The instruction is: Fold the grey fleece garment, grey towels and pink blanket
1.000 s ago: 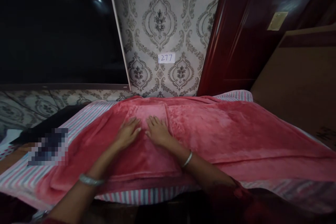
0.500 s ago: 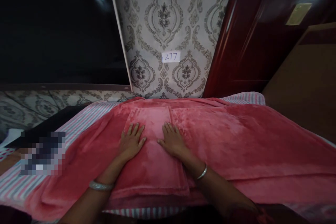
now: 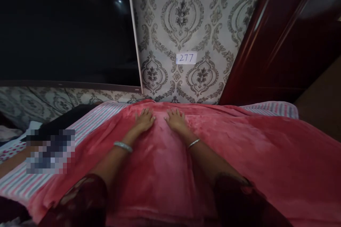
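Observation:
A plush coral-red blanket lies spread over a striped sheet, with a narrower folded section of it running front to back in the middle. My left hand rests palm down at the far left corner of that folded section, fingers stretched out. Beside it, my right hand lies flat near the far right corner, its fingers also extended. Neither hand grips the cloth. Both arms reach forward over the blanket, each wrist wearing a silver bangle.
The striped sheet shows on the left, with a pixelated dark object on it. Behind stand a large black screen, a patterned wall with a paper label reading 277, and a dark red wooden panel at right.
Both hands have slid forward over the folded section, from its middle to its far edge, staying flat. The camera view has shifted slightly.

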Tool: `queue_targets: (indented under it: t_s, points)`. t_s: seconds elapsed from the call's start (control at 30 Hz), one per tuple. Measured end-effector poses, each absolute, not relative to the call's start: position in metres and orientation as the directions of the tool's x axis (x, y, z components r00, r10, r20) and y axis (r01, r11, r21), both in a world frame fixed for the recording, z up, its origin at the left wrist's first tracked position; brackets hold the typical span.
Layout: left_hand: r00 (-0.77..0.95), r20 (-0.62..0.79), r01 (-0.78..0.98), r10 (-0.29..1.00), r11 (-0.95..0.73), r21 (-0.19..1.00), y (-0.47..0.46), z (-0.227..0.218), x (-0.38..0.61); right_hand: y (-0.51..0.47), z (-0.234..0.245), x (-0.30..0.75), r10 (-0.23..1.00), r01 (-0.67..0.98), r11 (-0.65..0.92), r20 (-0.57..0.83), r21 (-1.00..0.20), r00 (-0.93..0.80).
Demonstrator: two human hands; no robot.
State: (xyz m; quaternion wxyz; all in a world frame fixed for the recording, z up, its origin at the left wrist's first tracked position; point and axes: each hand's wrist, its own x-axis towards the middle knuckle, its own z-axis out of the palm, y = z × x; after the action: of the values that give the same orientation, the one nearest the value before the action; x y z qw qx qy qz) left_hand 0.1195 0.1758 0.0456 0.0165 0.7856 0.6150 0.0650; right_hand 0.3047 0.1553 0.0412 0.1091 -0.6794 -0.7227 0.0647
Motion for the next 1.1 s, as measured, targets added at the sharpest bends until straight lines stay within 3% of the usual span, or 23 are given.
queue_targets:
  t_s: [0.3,0.73,0.97,1.1]
  points:
    - [0.204,0.033,0.973,0.978,-0.207,0.103,0.192,0.008,0.115,0.163,0.004,0.312,0.998,0.959,0.032,0.052,-0.281,-0.018]
    - [0.209,0.057,0.971,0.976,-0.214,0.110,0.198,0.009,0.114,0.166,0.004,0.319,0.996,0.952,0.070,0.071,-0.296,-0.052]
    - [0.224,0.066,0.964,0.972,-0.231,0.131,0.200,0.009,0.114,0.135,0.024,0.344,0.997,0.952,0.013,-0.068,-0.304,-0.035]
    - [0.253,0.124,0.953,0.959,-0.270,0.141,0.196,0.010,0.114,0.077,0.028,0.334,0.998,0.946,0.064,0.018,-0.319,-0.062]
